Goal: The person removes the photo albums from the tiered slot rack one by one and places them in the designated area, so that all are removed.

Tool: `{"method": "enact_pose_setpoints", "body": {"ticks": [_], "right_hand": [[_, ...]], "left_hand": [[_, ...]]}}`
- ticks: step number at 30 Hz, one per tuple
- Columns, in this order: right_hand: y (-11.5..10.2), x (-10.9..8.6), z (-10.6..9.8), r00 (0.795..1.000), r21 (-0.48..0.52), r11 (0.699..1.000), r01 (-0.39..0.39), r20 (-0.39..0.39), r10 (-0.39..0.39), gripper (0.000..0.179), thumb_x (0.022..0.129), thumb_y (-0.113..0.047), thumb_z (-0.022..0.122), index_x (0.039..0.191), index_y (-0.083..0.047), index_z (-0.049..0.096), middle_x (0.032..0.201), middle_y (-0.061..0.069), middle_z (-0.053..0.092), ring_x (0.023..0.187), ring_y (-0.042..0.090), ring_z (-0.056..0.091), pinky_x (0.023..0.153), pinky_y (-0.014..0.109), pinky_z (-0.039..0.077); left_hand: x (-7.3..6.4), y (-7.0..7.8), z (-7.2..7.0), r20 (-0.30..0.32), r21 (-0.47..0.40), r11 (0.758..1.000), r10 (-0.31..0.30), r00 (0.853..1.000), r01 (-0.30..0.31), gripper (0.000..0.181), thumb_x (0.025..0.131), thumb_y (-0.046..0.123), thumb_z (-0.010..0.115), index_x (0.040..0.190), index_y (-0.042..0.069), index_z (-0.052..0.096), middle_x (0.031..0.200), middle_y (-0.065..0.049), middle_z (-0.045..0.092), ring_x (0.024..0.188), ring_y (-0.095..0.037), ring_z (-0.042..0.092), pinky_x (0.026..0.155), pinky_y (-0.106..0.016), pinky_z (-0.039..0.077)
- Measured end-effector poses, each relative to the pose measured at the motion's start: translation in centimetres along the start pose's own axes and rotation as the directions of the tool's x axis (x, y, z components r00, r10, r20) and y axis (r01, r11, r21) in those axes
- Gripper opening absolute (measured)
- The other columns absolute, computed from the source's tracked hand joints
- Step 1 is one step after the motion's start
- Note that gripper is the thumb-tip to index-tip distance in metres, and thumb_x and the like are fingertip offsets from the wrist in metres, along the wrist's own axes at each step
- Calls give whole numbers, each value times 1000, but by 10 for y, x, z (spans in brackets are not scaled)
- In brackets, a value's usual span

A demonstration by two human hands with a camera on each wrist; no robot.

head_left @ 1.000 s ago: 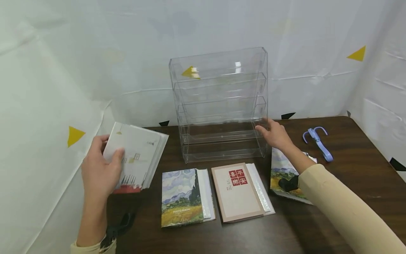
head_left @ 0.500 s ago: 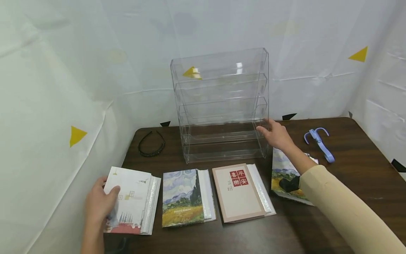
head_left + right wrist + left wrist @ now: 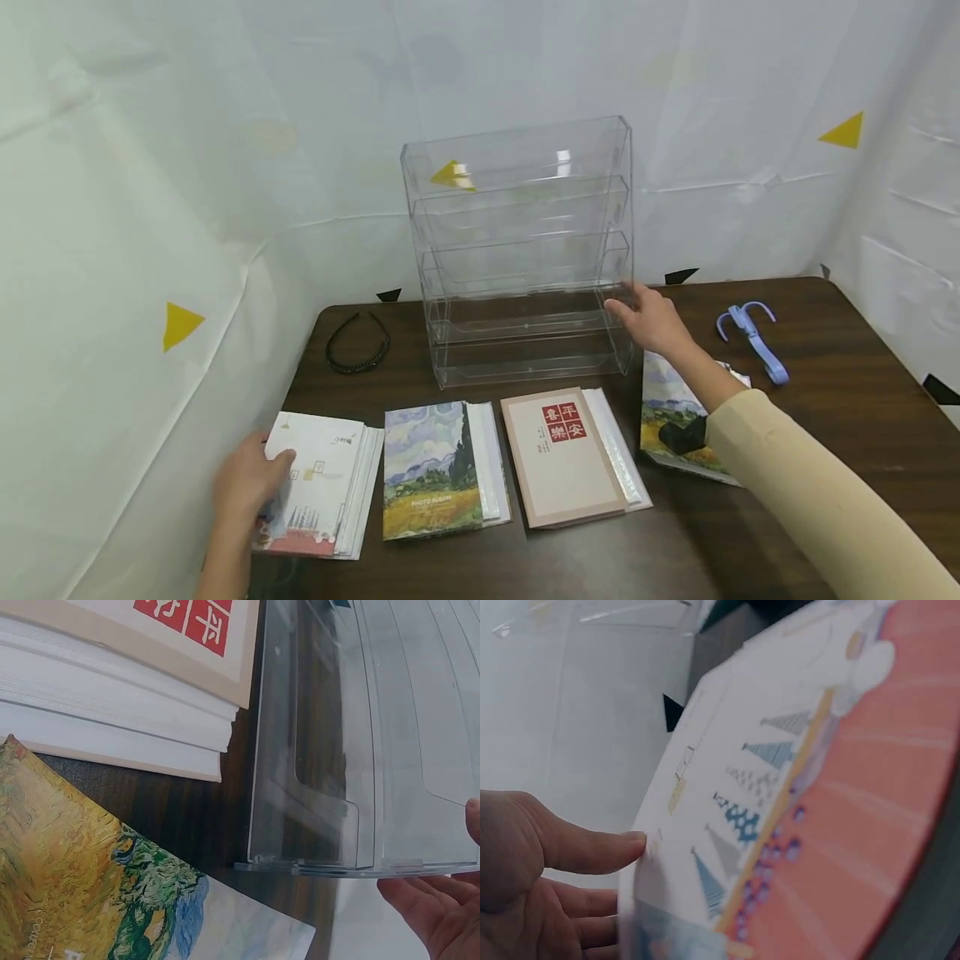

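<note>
At the table's left front, my left hand [image 3: 247, 479] holds the left edge of a white photo album [image 3: 318, 479]. Its thumb presses on the cover, and the other fingers are partly hidden behind the edge. In the left wrist view the album [image 3: 727, 780] shows printed trees and a red base. My right hand [image 3: 651, 317] grips the right side of a clear acrylic rack [image 3: 525, 367]. In the right wrist view, the thumb and fingers of this hand [image 3: 442, 907] lie on either side of the rack's side panel [image 3: 352, 868].
A landscape-cover photo album [image 3: 431, 475] and a beige album with red characters [image 3: 562, 458] lie in front of the rack. Another landscape album [image 3: 667, 408] lies partly under the right forearm. A black headband [image 3: 358, 367] is at back left, a blue hanger [image 3: 759, 342] at right.
My left hand has lowered the white album onto the table's left front, then shifted it slightly right. The headband behind it has come into view. My right hand stays at the rack's side.
</note>
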State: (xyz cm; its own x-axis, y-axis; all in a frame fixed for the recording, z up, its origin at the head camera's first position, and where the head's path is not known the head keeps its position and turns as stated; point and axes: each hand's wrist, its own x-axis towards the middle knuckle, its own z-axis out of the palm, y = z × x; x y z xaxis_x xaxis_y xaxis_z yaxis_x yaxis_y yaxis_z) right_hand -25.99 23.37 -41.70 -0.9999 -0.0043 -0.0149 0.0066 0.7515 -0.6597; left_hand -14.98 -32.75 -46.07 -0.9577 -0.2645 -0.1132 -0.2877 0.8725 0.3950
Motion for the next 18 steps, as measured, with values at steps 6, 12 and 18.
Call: {"method": "enact_pose_setpoints", "body": {"ticks": [6,12,18], "right_hand": [[0,0,0,1000,2,1000,-2,2,2,69,104,-38,49,152,6,25,142,36,40,128,49,43,99,60,40],[-1,-1,0,1000,0,1000,-8,-3,8,70,104,-39,48,152,6,25,143,35,40,128,49,43,100,60,40],[-1,-1,1,1000,3,1000,1,-7,-1,69,104,-37,48,151,7,25,144,35,38,129,49,42,100,60,39]], "left_hand": [[-1,-5,8,12,20,999,-28,1000,28,53,89,20,62,128,-14,50,120,-37,55,103,-51,55,81,-60,45],[-4,-2,14,-31,34,996,-75,997,77,54,90,20,63,132,-11,48,125,-37,52,108,-53,53,84,-62,43],[-9,-1,14,-85,57,996,-62,994,67,53,88,18,66,129,-11,50,118,-37,56,99,-51,57,79,-60,45]]}}
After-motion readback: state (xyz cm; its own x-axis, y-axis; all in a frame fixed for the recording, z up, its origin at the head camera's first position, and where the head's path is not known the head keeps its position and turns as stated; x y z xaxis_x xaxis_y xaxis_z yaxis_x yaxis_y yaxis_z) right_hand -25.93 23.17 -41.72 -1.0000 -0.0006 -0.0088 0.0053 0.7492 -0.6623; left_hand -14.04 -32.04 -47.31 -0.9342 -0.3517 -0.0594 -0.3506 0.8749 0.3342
